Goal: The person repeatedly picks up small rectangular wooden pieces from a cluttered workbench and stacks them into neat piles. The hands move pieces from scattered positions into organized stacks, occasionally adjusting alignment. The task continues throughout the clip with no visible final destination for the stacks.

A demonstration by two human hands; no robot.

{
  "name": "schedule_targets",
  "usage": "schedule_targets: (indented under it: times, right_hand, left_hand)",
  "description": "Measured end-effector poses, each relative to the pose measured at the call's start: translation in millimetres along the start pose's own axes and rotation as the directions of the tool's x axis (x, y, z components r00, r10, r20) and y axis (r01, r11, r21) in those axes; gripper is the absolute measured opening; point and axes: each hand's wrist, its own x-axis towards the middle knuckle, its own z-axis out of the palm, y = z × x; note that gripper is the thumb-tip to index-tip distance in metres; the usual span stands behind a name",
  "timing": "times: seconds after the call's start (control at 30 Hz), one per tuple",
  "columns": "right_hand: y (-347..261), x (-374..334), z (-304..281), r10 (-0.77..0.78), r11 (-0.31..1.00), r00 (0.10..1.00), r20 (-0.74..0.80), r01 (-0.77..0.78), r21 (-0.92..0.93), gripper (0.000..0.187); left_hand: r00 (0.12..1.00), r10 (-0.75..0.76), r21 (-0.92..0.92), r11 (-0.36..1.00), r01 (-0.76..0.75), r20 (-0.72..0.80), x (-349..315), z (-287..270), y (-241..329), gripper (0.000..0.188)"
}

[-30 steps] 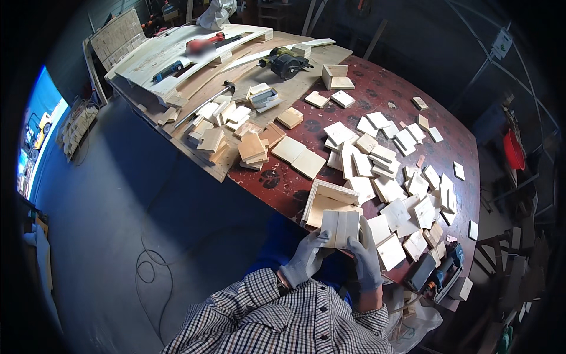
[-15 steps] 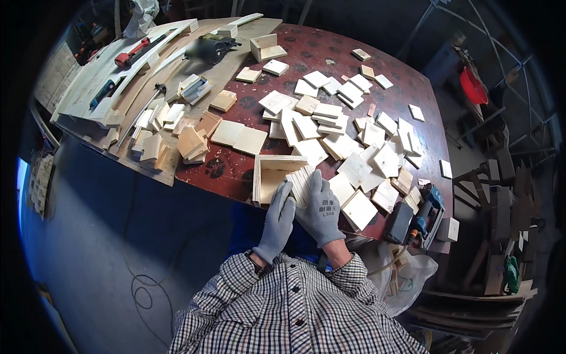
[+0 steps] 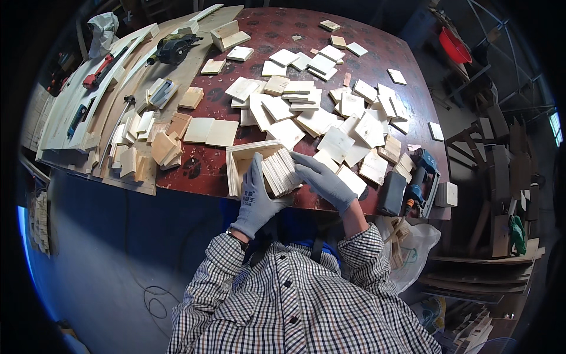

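Both gloved hands gripped a stack (image 3: 280, 171) of thin wooden squares at the near edge of the table (image 3: 277, 17), just over the lip. The left hand (image 3: 254, 199) cupped the stack from below and from its left side, fingers (image 3: 254, 168) curled up against the ends of the squares. The right hand (image 3: 323, 179) pressed in from the right, its fingers stretched along the top and side of the stack. Between them the squares stood on edge, fanned a little.

The stack sat against the open side of a shallow wooden box (image 3: 247, 160), which lay near the middle of the near edge.

More loose squares (image 3: 330, 118) lay scattered across the middle and right of the table, many overlapping. Two larger flat panels (image 3: 210, 131) rested left of the box. A heap of offcuts (image 3: 147, 147) filled the near left corner, on long pale boards (image 3: 88, 100). A dark power tool (image 3: 172, 48) and a red-handled tool (image 3: 97, 74) lay toward the far left. At the near right corner sat a blue and black nailer (image 3: 415, 180), touching the edge.
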Motion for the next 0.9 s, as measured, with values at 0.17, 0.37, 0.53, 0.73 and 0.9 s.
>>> schedule_targets:
  times: [0.17, 0.37, 0.53, 0.73, 0.9]
  right_hand:
    - [6.9, 14.6, 9.5, -0.019, 0.999, 0.998, -0.058, 0.017, -0.034, 0.058]
    - [31.3, 22.6, 12.8, -0.071, 0.994, 0.996, -0.050, 0.075, 0.077, 0.066]
    - [29.0, 19.1, 17.5, -0.033, 0.998, 0.999, -0.016, 0.034, 0.061, 0.072]
    - [37.3, 20.9, 19.4, -0.075, 0.996, 0.990, -0.118, 0.068, -0.063, 0.073]
    - [21.2, 17.2, 18.9, -0.023, 0.997, 0.997, -0.075, 0.017, -0.081, 0.072]
  left_hand:
    - [0.997, 0.065, 0.007, 0.998, -0.065, -0.033, 8.1, 5.4, -9.4, 0.137]
    - [0.988, 0.129, -0.045, 0.990, -0.134, -0.084, 10.2, 12.8, -15.5, 0.126]
    - [0.978, 0.189, -0.054, 0.979, -0.195, -0.091, 13.7, 15.0, -28.6, 0.122]
    - [0.977, 0.215, -0.103, 0.971, -0.215, -0.008, 21.3, 9.4, -23.5, 0.133]
    - [0.985, 0.161, -0.233, 0.958, -0.170, -0.056, 19.1, 21.6, -38.2, 0.134]
